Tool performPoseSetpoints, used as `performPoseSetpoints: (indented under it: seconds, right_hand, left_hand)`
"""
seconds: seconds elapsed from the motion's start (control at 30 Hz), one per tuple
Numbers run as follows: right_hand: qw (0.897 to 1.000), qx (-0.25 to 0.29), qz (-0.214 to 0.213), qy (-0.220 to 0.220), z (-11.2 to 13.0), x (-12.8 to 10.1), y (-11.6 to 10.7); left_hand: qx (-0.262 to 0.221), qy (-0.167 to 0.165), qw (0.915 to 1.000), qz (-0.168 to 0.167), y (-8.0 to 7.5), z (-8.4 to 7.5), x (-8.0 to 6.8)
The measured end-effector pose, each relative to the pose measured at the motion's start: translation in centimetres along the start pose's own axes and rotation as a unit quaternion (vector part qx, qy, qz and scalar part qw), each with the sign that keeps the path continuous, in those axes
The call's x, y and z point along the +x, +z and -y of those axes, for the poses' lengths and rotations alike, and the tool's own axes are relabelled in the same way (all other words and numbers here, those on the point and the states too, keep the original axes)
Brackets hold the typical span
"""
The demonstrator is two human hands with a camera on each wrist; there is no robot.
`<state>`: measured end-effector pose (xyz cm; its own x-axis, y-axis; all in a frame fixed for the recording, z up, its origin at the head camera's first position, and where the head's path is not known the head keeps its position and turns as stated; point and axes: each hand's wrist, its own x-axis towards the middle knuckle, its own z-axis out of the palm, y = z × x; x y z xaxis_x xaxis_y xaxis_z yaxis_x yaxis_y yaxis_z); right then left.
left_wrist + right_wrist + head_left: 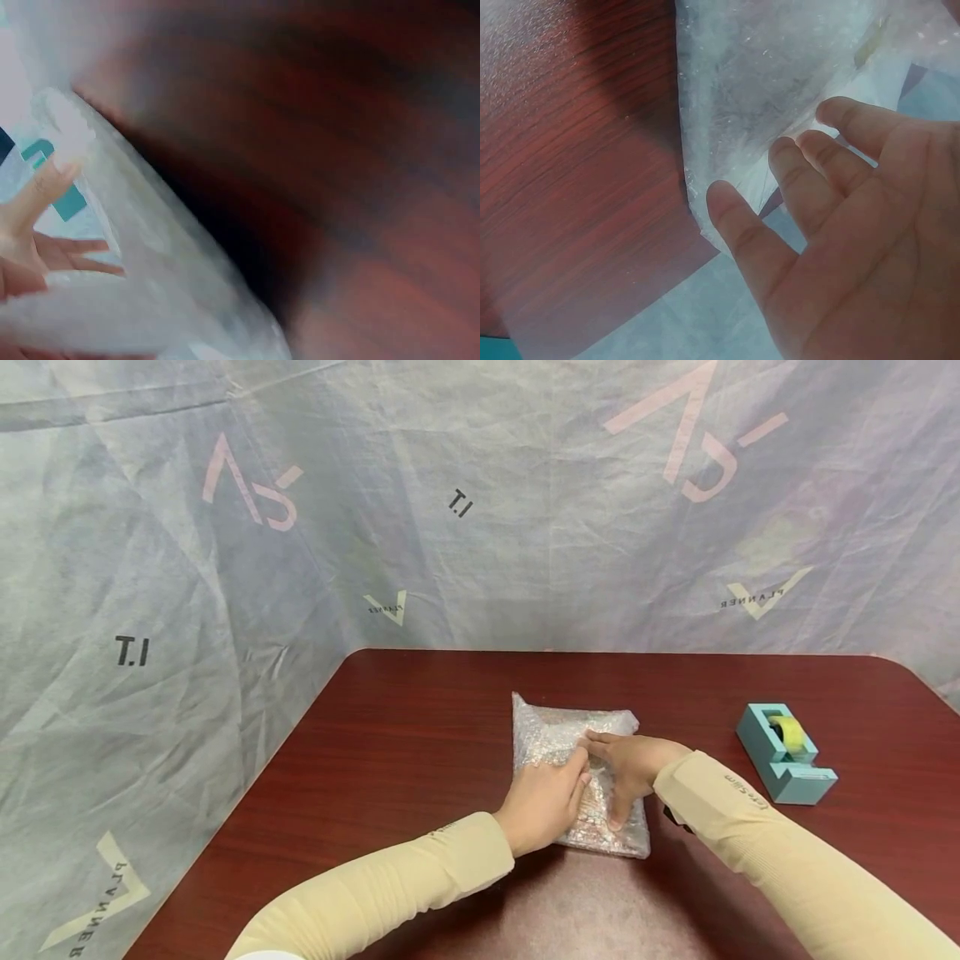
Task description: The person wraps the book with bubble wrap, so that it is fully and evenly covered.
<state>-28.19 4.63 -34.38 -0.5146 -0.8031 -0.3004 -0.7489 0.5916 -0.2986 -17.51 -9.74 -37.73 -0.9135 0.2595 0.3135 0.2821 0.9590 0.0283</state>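
A flat package wrapped in bubble wrap (pixel 547 727) lies in the middle of a dark red wooden table (pixel 420 735). My left hand (pixel 543 806) sits on the package's near left part, its fingers bent over a fold of the wrap. My right hand (pixel 630 768) lies on the package's right side with straight fingers pressing down. The right wrist view has the right hand (pixel 855 247) with an open palm and its fingertips against the wrap (pixel 780 82). The left wrist view is blurred; the wrap (pixel 150 247) fills its lower left. Both sleeves are beige.
A teal tape dispenser (pixel 783 752) with a yellowish roll stands on the table to the right of the package. A pale printed sheet (pixel 480 527) hangs behind and to the left of the table. Bare tabletop (pixel 570 165) stretches left of the package.
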Motion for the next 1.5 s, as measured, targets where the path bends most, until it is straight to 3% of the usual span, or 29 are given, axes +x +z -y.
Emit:
performPoseSetpoints:
  seconds: [0.13, 0.2, 0.47, 0.57, 0.7, 0.8, 0.9, 1.0, 1.17, 1.5]
  right_hand:
    - [1.0, -0.007, -0.004, -0.007, 0.2, 0.0, -0.1]
    - [1.0, -0.005, -0.002, -0.007, 0.2, 0.0, -0.1]
    - [1.0, -0.019, 0.003, -0.002, 0.2, 0.0, -0.1]
    - [1.0, -0.011, 0.001, 0.004, 0.1, 0.0, -0.1]
    - [1.0, -0.006, 0.001, 0.003, 0.0, -0.1, -0.1]
    - [1.0, -0.008, 0.001, 0.003, 0.1, -0.1, -0.2]
    - [1.0, -0.012, 0.003, 0.004, 0.1, -0.1, -0.2]
    - [1.0, -0.013, 0.005, 0.005, 0.1, -0.1, -0.2]
    - [1.0, -0.008, 0.003, 0.006, 0.0, 0.0, -0.1]
    - [1.0, -0.018, 0.006, 0.011, 0.0, 0.0, -0.2]
  left_hand:
    - [0.031, -0.023, 0.9992, -0.011, 0.4, -0.8, -0.1]
    - [0.048, -0.02, 0.9985, -0.014, 0.6, -1.2, -0.3]
    - [0.135, 0.067, 0.9884, -0.018, 1.4, -1.2, -1.1]
    - [0.097, 0.064, 0.993, 0.019, 1.0, -1.1, -1.0]
    - [-0.029, 0.007, 0.9968, 0.074, -0.2, -0.5, -0.5]
    - [-0.132, -0.044, 0.9854, 0.098, -0.8, 0.5, 0.1]
    - [-0.192, -0.069, 0.9724, 0.114, -1.1, 1.6, 0.6]
    - [-0.201, -0.071, 0.9698, 0.118, -1.0, 2.5, 0.7]
    - [-0.182, -0.061, 0.9753, 0.109, -0.1, 3.5, 0.8]
    - [-0.124, 0.002, 0.9845, 0.124, 1.3, 3.7, -0.1]
